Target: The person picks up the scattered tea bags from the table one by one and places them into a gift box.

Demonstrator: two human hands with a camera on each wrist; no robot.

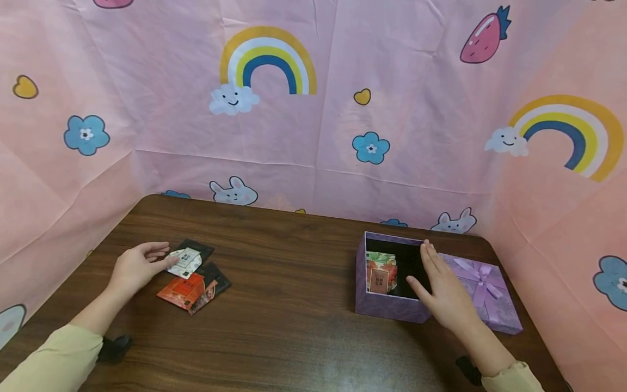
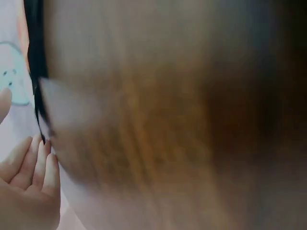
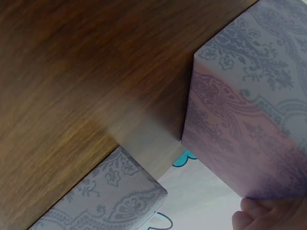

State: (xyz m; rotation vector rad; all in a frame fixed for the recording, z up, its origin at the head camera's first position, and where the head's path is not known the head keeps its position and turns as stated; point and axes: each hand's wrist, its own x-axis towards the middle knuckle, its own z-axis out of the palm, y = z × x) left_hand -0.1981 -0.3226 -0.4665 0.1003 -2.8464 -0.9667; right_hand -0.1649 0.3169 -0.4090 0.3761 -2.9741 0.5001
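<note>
My left hand [image 1: 135, 267] is at a small pile of flat packets, its thumb on the edge of a white packet [image 1: 186, 262]. An orange-red packet [image 1: 182, 290] and dark ones lie beside and under it. In the left wrist view the fingers of that hand [image 2: 31, 187] are apart from the thumb. My right hand [image 1: 448, 294] rests with extended fingers on the right rim of an open purple box [image 1: 392, 306]. Inside, green and red packets [image 1: 380, 275] stand at the left. The right wrist view shows fingertips [image 3: 271, 213] against the patterned box [image 3: 240, 139].
A purple lid [image 1: 490, 288] with a ribbon bow lies right of the box, partly behind my right hand. Patterned cloth [image 1: 313, 125] hangs around the back and sides of the brown wooden table [image 1: 274, 326]. Table surface lies between the packets and the box.
</note>
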